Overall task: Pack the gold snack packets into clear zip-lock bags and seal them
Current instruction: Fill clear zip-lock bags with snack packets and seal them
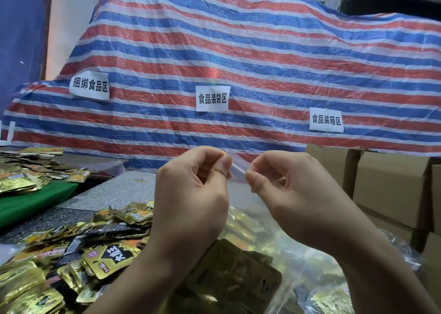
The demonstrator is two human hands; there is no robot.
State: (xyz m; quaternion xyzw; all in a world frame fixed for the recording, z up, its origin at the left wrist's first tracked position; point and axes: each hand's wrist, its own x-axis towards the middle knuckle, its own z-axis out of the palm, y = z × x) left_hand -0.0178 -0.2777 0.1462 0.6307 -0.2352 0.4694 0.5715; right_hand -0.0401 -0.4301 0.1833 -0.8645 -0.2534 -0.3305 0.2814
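Now you're at the opening step: your left hand [191, 194] and right hand [293, 199] each pinch the lip of the clear plastic zip-lock bag [238, 170], raised above the loose gold foil snack packets [71, 254]. Next, I judge, part it.

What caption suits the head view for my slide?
Both hands pinch a clear bag's top above gold packets.
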